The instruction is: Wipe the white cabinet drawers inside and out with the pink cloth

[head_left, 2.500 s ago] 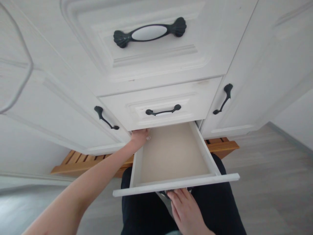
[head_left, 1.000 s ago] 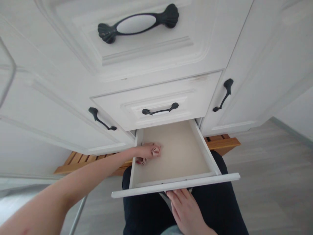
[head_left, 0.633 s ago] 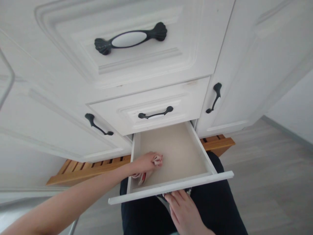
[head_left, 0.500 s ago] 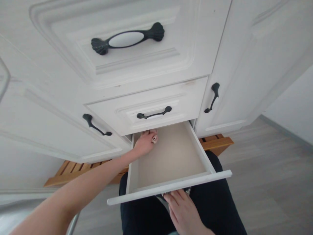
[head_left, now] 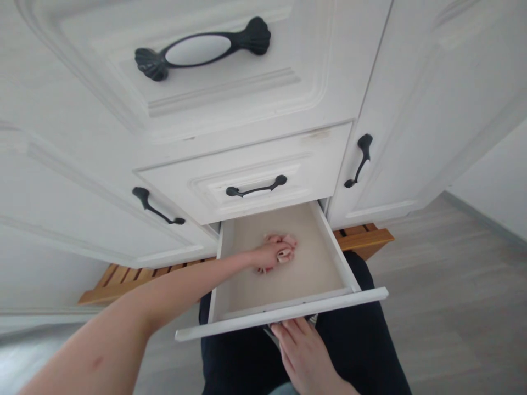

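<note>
From my remote seat, head camera pointed down. Nearest the body: dark trousers (head_left: 242,356), both legs beneath a pulled-out white drawer (head_left: 284,314). My right hand (head_left: 307,348) comes up from below to the drawer's front panel, fingers side by side and hooked over its dark handle (head_left: 313,318). The tips pass out of sight; how hard they grip, I cannot tell.

Left forearm (head_left: 168,296) crosses over the drawer's left wall. Left hand (head_left: 267,255) is low inside, over the middle of the drawer, fingers bent and clamped on a bunched pink cloth (head_left: 285,254). Folds of it bulge past the knuckles on the far side, and a reddish corner shows under the hand on the near side. The cloth appears to lie against the drawer's pale bottom, well apart from the right wall.

Beyond: a shut drawer (head_left: 317,159) directly above the open one, with a black-and-white pull (head_left: 257,192). Cabinet doors flank it, a black pull on each, left (head_left: 158,210) and right (head_left: 359,162). Higher up, a wider panel carries a large black handle (head_left: 201,50) with a white oval inset. Slatted wood (head_left: 132,282) shows below the cabinet on both sides; grey floor (head_left: 453,307) off to the right, meeting a pale wall (head_left: 498,181).
</note>
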Demonstrator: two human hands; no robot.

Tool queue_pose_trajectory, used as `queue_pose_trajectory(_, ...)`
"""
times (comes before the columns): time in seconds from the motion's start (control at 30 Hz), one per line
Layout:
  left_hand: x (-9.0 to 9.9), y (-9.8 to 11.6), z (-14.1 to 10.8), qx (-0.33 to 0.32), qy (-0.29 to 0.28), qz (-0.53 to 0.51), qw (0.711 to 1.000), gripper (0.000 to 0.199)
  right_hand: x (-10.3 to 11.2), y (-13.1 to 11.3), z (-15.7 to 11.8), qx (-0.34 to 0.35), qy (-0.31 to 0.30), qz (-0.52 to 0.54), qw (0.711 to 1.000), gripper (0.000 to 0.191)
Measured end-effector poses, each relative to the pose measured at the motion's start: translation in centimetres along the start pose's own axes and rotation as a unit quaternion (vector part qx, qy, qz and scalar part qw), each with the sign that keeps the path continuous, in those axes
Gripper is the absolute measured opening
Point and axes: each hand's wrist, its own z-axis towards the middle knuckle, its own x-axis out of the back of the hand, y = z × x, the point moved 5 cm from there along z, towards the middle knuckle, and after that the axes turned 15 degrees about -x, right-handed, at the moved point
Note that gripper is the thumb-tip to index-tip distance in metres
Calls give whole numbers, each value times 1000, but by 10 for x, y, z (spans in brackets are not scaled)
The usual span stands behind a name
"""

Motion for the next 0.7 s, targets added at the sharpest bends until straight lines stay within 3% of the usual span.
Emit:
queue_pose_trajectory(0.13, -34, 43, -44, -103, -51, -76, 990, 34, 1, 0, 2, 9, -10, -4, 1000, 27)
queue_pose_trajectory(0.2, -37, 53, -59, -123, -33, -139, 982, 21, 0, 0, 3, 9, -16, -6, 1000, 29)
queue_pose_trajectory(0.27, -29, 49, -67, -102, 1, -173, 980, 19, -1, 1, 3, 6, -13, -7, 1000, 29)
queue_pose_trajectory(0.37, 2, 17, -74, 51, 113, -120, 985, 19, -3, 1, 2, -1, -9, -5, 1000, 28)
queue_pose_trajectory(0.43, 26, -13, -80, 202, 202, -54, 957, 32, -5, 1, 2, -3, -16, 0, 1000, 28)
queue_pose_trajectory(0.5, 39, -39, -81, 323, 251, -18, 912, 48, -5, 1, 1, -4, -14, 4, 1000, 27)
queue_pose_trajectory(0.6, 42, -64, -60, 412, 269, -15, 870, 62, -5, 1, 2, -4, 8, 7, 1000, 23)
queue_pose_trajectory(0.7, 39, -70, -21, 434, 286, -18, 854, 56, -6, 1, 3, 3, 35, 3, 999, 20)
